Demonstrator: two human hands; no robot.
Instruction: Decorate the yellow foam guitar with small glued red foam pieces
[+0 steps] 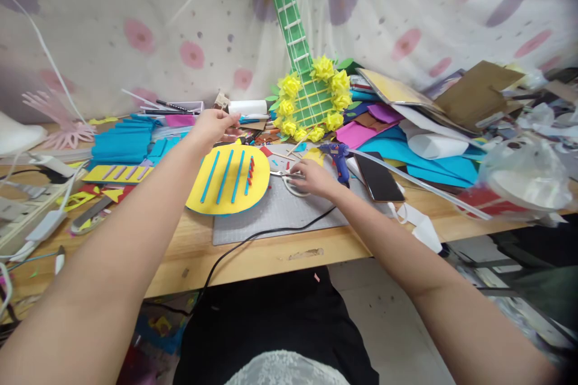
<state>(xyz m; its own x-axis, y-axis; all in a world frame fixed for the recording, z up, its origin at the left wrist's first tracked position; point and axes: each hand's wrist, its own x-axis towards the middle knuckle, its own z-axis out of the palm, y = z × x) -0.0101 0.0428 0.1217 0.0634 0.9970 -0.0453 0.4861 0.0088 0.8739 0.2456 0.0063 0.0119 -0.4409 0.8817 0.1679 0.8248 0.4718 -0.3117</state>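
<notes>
My right hand (311, 179) has its fingers on the pale handles of a pair of scissors (276, 174), which lie on the grey cutting mat (280, 225). The blades point left, over the edge of a yellow rounded craft piece (208, 198). Blue strips and a row of small red pieces stand on that yellow surface. Above its upper left edge, my left hand (217, 127) is closed in a pinch; whatever it holds, if anything, is too small to make out. A blue glue gun (336, 162) sits just right of my right hand.
A green paper guitar (293, 27) with yellow flowers leans against the curtain. A phone (379, 176) lies right of the mat, before piled coloured sheets (440, 162). A black cable (266, 232) crosses the mat. Blue crepe paper (120, 141) and a power strip (27, 207) are at left.
</notes>
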